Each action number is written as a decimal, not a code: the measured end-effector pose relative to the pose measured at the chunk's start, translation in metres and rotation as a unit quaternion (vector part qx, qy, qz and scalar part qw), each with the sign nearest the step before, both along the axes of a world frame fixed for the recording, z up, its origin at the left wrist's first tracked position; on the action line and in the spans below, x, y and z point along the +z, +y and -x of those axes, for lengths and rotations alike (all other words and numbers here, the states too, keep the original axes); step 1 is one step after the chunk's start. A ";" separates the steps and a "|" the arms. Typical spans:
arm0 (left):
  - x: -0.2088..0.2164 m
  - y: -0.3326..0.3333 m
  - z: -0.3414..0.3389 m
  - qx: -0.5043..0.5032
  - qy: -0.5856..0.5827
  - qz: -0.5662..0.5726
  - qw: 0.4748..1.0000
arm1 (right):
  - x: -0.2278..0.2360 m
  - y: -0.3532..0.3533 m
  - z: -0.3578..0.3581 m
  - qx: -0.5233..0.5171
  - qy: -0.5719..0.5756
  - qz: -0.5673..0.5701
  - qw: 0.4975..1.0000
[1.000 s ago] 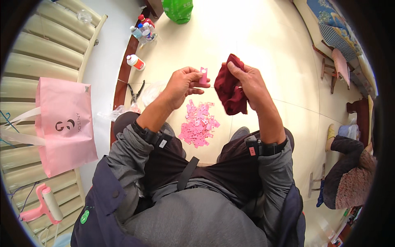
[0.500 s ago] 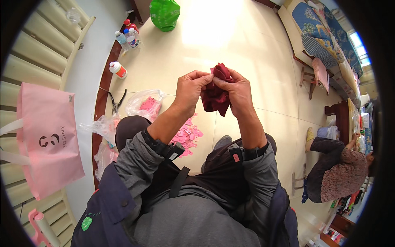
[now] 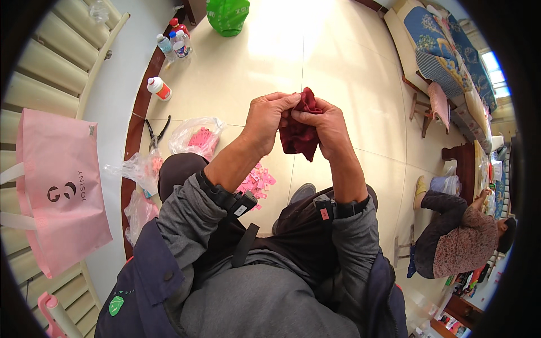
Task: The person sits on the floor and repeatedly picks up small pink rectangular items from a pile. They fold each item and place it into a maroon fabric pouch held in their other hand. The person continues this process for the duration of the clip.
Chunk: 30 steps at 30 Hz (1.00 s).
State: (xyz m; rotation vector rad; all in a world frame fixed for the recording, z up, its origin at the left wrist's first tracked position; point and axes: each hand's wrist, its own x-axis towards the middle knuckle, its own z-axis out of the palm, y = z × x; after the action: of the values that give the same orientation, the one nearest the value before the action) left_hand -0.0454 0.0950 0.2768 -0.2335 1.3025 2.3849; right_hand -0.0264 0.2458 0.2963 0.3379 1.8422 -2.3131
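Note:
Both my hands hold a dark red piece of cloth (image 3: 298,139) up over the tiled floor, in front of my knees. My left hand (image 3: 267,119) pinches its upper left edge between thumb and fingers. My right hand (image 3: 332,127) grips it from the right, thumb lying across the bunched fabric. The cloth's lower end hangs loose in folds and tapers to a point. Below and left of my hands, many small pink pieces (image 3: 258,181) lie scattered on the floor, partly hidden by my left forearm.
A clear plastic bag (image 3: 195,138) with pink pieces, pliers (image 3: 155,135), a white bottle (image 3: 159,89) and several drink bottles (image 3: 179,45) stand or lie along the left wall. A green bag (image 3: 227,17) is farther off. At right, another person (image 3: 459,236) sits by a cluttered table.
My left hand has shifted slightly right and its fingers have closed in on the cloth's top edge. The cloth stays in both hands.

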 end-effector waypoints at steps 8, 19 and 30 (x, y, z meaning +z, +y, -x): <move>-0.003 -0.005 0.006 -0.036 0.015 0.007 0.999 | 0.003 -0.001 -0.002 0.028 -0.032 -0.019 0.999; 0.017 -0.013 0.003 -0.036 0.132 0.033 0.990 | 0.009 0.007 -0.004 -0.016 -0.102 0.116 0.988; 0.007 -0.025 0.009 -0.087 0.266 0.116 0.953 | 0.011 0.022 -0.004 0.118 -0.117 0.175 0.970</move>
State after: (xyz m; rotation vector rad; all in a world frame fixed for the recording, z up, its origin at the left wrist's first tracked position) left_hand -0.0548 0.0703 0.2840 0.4761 1.7556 2.2173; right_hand -0.0220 0.2679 0.3078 0.3056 1.2612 -2.2633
